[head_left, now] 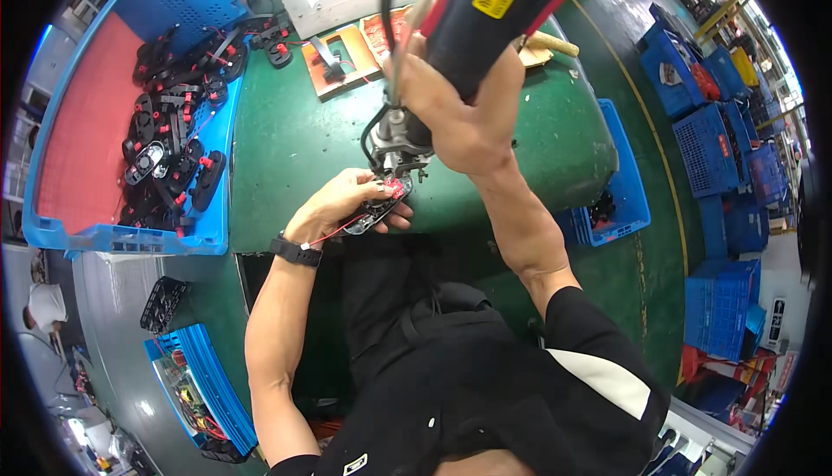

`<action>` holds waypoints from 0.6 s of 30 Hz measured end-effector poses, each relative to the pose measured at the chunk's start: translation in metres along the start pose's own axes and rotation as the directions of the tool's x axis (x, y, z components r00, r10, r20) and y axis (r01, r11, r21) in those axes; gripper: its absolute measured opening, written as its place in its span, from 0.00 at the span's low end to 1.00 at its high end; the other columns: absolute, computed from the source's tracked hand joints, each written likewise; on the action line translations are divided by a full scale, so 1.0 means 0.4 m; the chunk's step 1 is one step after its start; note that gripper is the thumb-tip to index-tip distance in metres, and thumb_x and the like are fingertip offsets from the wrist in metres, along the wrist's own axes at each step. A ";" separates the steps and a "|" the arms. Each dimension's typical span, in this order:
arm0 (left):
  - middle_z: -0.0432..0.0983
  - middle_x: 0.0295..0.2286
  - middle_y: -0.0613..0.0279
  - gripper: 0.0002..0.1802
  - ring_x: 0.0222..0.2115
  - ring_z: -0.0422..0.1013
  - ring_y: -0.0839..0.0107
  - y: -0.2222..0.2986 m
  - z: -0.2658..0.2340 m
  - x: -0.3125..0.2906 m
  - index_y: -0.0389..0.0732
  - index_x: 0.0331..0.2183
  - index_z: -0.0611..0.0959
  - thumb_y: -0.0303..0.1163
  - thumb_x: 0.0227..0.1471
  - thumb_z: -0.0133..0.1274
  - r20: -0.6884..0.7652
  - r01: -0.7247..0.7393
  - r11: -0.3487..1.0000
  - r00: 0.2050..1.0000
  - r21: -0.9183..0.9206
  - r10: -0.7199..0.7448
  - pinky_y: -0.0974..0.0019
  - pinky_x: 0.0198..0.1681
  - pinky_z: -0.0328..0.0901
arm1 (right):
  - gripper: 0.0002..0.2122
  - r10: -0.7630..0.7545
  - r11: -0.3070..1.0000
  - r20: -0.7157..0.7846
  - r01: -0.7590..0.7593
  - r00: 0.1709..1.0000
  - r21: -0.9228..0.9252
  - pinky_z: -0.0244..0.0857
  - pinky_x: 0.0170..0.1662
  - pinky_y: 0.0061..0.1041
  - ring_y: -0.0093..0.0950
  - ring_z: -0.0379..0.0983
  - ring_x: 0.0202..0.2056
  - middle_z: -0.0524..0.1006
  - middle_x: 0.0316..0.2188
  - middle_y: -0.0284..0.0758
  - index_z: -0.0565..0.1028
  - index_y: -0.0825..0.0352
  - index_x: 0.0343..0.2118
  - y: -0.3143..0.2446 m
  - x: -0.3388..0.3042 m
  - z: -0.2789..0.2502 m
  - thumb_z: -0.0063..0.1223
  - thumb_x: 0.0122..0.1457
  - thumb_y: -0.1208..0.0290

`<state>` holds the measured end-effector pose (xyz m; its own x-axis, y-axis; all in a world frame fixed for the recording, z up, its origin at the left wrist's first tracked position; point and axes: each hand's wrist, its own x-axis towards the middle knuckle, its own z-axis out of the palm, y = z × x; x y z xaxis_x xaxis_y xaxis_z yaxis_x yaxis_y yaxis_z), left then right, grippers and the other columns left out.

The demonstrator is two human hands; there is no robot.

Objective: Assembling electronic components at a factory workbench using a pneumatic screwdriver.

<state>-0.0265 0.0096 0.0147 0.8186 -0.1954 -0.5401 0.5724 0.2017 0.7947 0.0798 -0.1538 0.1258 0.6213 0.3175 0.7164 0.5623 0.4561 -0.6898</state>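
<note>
My right hand is wrapped round the body of a large black powered screwdriver, which bears a yellow label. The driver's metal nose points down at a small black plastic housing. That housing lies in the fingers of my left hand, at the near edge of the bench, and a red circuit board sits at its far end. Thin red wire runs from the housing back past my left wrist to a white plug. The driver's tip is hidden, so I cannot tell whether it touches a screw.
At the left, a blue crate holds many black housings with red parts. On the green bench stands an orange tray beside a wooden-looking stick. Blue bins stand right of the bench; a blue box of wired parts is lower left.
</note>
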 end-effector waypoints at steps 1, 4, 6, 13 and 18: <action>0.82 0.36 0.43 0.16 0.33 0.82 0.58 0.001 -0.001 0.000 0.25 0.43 0.77 0.30 0.60 0.49 0.002 0.001 1.000 1.000 -0.007 -0.001 0.67 0.29 0.77 | 0.13 0.007 1.000 0.006 -0.007 1.000 0.012 0.68 0.34 0.18 0.17 0.73 0.31 0.76 0.29 0.29 0.73 0.73 0.43 0.000 0.000 0.004 0.60 0.54 0.83; 0.81 0.35 0.42 0.16 0.32 0.82 0.57 0.008 0.005 -0.005 0.25 0.43 0.76 0.30 0.59 0.50 -0.021 0.008 1.000 1.000 -0.003 -0.008 0.67 0.28 0.77 | 0.12 0.032 0.999 0.025 -0.033 0.999 0.038 0.67 0.32 0.18 0.16 0.72 0.28 0.76 0.28 0.29 0.73 0.73 0.43 0.016 -0.003 0.016 0.60 0.56 0.81; 0.81 0.35 0.41 0.16 0.32 0.82 0.57 0.017 0.013 -0.011 0.25 0.43 0.76 0.30 0.59 0.51 -0.034 0.000 1.000 0.999 0.003 0.000 0.66 0.28 0.77 | 0.12 0.007 1.000 0.020 -0.008 1.000 0.015 0.67 0.31 0.18 0.16 0.72 0.28 0.76 0.27 0.29 0.73 0.73 0.43 0.024 -0.004 0.019 0.60 0.56 0.81; 0.82 0.33 0.43 0.16 0.30 0.82 0.58 0.016 0.020 -0.018 0.28 0.42 0.77 0.31 0.57 0.52 -0.063 -0.021 1.000 0.998 -0.022 0.019 0.67 0.26 0.75 | 0.12 -0.034 0.999 0.024 0.035 0.999 -0.010 0.66 0.31 0.17 0.15 0.71 0.27 0.75 0.26 0.29 0.73 0.73 0.42 0.050 -0.011 0.026 0.60 0.56 0.80; 0.82 0.32 0.45 0.16 0.27 0.81 0.61 0.011 0.029 -0.016 0.28 0.42 0.78 0.32 0.57 0.53 -0.054 -0.051 0.999 0.997 0.005 0.052 0.69 0.24 0.74 | 0.13 0.055 0.998 0.090 -0.056 0.994 0.000 0.66 0.30 0.17 0.15 0.70 0.26 0.75 0.26 0.29 0.74 0.73 0.41 0.041 -0.021 0.031 0.63 0.55 0.77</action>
<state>-0.0296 0.0006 0.0249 0.8484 -0.1330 -0.5124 0.5294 0.2070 0.8228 0.0769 -0.1387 0.1097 0.6000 0.4156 0.6836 0.5272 0.4374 -0.7285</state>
